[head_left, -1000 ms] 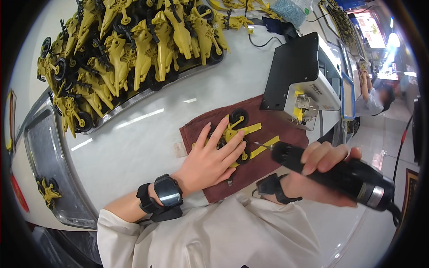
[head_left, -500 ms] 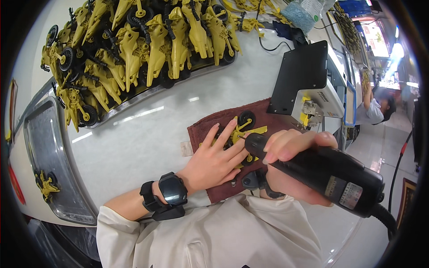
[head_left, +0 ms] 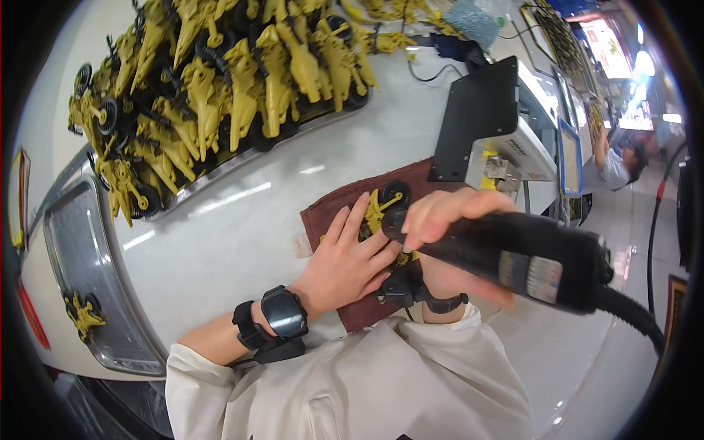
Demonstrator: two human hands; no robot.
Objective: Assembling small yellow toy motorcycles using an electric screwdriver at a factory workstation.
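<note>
Under my left hand (head_left: 334, 268) lies a yellow toy motorcycle (head_left: 378, 208) with black wheels, on a folded maroon cloth (head_left: 320, 214). The fingers spread over the toy and hold it down, partly hiding it. My right hand (head_left: 451, 216) is wrapped round a thick black electric screwdriver (head_left: 543, 257), a corded tool held aslant. Its nose is over the toy beside my left fingertips; the bit's tip cannot be seen.
A metal tray (head_left: 253, 154) heaped with similar yellow motorcycles stands at the far left. Another tray (head_left: 121, 323) holds one toy motorcycle (head_left: 83, 314). A black-and-white machine (head_left: 473, 121) sits beyond the cloth. The screwdriver's cord (head_left: 634, 315) trails right; another person (head_left: 620, 161) is at far right.
My right hand has brought the screwdriver's nose left and closer over the toy, with its rear end swung up in the picture. The left hand stays on the toy. The whole view has shifted slightly.
</note>
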